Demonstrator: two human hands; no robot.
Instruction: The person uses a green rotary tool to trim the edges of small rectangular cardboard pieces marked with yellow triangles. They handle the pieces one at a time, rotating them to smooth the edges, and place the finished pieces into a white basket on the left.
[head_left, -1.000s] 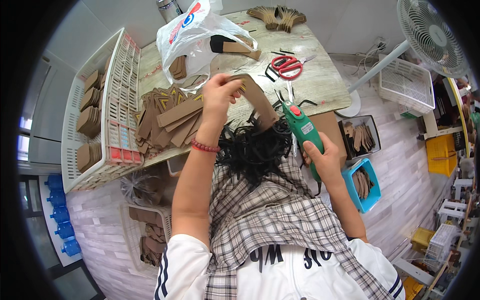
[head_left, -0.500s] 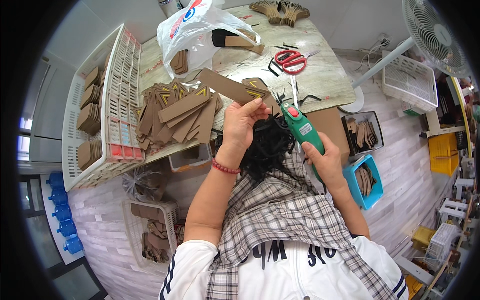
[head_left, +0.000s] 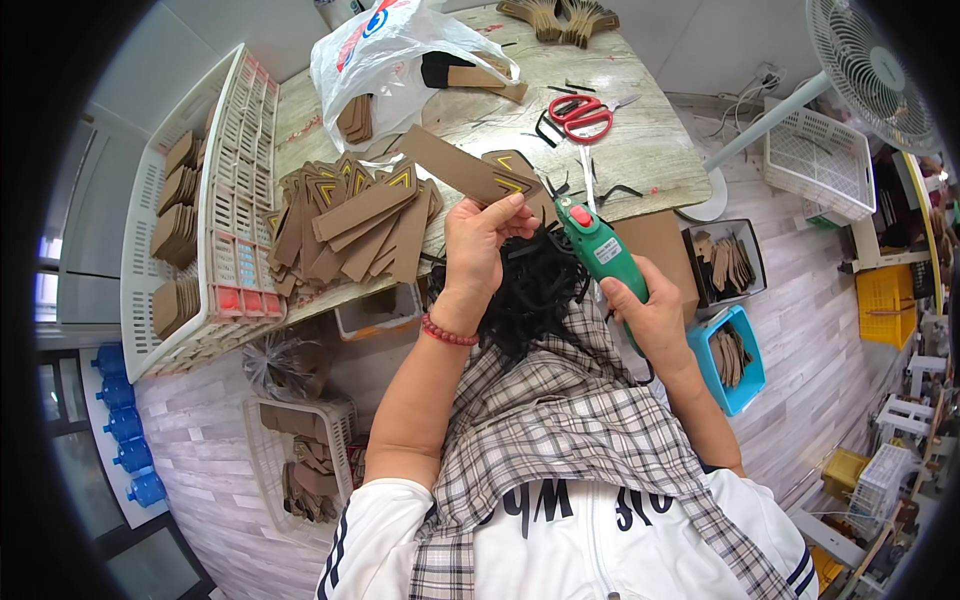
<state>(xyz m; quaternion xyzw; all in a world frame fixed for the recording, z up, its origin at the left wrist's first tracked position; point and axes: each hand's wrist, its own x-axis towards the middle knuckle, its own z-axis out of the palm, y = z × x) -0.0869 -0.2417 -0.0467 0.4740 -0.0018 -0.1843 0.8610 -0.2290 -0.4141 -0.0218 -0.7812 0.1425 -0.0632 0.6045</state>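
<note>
- Two bare hands work above the lap, just in front of a wood-grain table (head_left: 650,150).
- Left hand (head_left: 478,245), a red bead bracelet at its wrist, pinches a long brown cardboard strip (head_left: 455,165) by one end between thumb and fingers, holding it raised over the table edge, seemingly to bring its chevron-marked end near the tool.
- Right hand (head_left: 650,315) is wrapped tight around a green handheld power tool (head_left: 597,243), its tip angled up toward the strip.
- One loose pile of matching brown strips (head_left: 350,225), too many to count, fans out on the table beside the left hand.
- One pair of red-handled scissors (head_left: 580,115) lies farther back on the table.
- One white plastic bag (head_left: 385,60) sits at the far edge.
- One white slatted basket (head_left: 215,200) on the left holds more stacked strips.
- One mass of black scraps (head_left: 530,290) rests on the plaid lap cloth.
</note>
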